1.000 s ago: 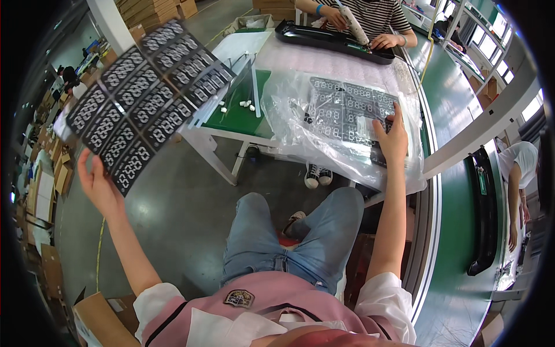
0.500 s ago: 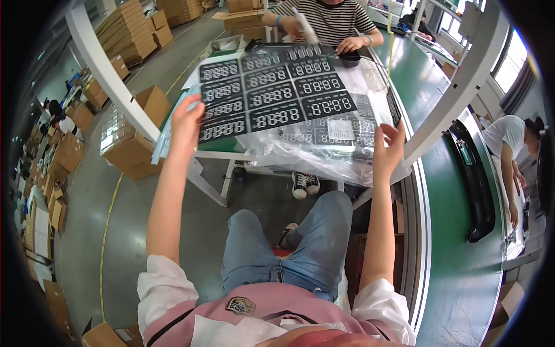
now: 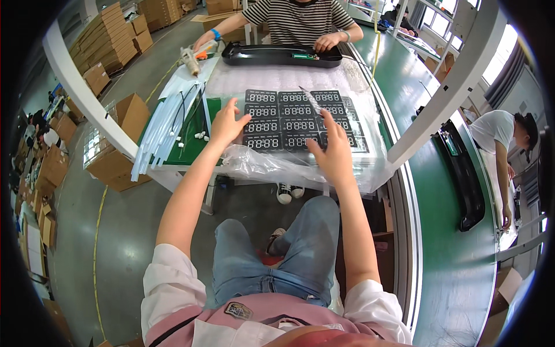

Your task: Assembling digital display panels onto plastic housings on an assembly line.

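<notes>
A black sheet printed with rows of white digit patterns lies on the table in front of me. At its left edge is my left hand, fingers apart, the thumb tip by the sheet's border. My right hand is over the sheet's right part, thumb and fingers spread. A narrow, pale, pointed strip slants up from its fingertips; whether it is a curled sheet edge or a separate piece I cannot tell. Clear plastic film lies crumpled along the table's near edge.
Across the table a person in a striped shirt has one hand on a long black housing and the other by a glue gun. Translucent strips and small white connectors lie left. White frame posts flank the table.
The sheet, previously held up, now lies flat. My hands came down and closer together, the right one moving left. The other person's glue gun moved left, and the black housing became visible.
</notes>
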`<state>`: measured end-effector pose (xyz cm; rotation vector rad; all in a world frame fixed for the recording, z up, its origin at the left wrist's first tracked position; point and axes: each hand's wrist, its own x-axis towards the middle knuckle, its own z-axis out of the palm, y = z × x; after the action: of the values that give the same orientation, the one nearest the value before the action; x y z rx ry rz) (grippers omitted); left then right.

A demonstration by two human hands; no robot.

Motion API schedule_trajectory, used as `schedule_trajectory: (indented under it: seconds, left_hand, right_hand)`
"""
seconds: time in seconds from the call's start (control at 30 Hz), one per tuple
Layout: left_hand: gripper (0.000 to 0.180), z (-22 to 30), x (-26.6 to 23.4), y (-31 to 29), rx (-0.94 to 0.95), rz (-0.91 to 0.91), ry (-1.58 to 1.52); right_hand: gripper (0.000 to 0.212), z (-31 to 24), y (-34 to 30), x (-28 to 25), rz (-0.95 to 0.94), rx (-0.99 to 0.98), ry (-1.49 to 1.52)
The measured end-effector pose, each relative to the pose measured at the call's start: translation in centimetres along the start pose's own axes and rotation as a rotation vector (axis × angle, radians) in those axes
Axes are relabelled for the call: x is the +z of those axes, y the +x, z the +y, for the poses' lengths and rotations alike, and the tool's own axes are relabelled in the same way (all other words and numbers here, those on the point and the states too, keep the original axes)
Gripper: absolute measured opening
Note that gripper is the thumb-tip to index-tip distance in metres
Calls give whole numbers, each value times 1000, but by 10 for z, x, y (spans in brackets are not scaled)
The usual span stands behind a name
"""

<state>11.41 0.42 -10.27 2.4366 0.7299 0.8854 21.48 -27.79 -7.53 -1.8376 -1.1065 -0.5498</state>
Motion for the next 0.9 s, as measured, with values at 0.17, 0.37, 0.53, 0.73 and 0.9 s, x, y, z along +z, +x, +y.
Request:
schedule_trajectory:
  seconds: [0.17, 0.37, 0.53, 0.73, 0.9]
  left_hand:
    - [40, -41, 22, 14, 184, 262, -10]
    - [36, -17, 14, 8, 203, -89, -80]
    - [33, -22, 12, 12, 237, -70, -37]
    - [35, -36, 31, 26, 179, -131, -200]
    - [44, -69, 29, 38, 160, -134, -216]
  right_hand:
    - [65, 15, -2, 25, -43, 5, -143]
    - [67, 13, -10, 19, 4, 56, -135]
    - [66, 11, -10, 17, -3, 54, -55]
    - [67, 8, -45, -24, 2, 203, 258]
    - [64, -16, -110, -146, 171, 104, -371]
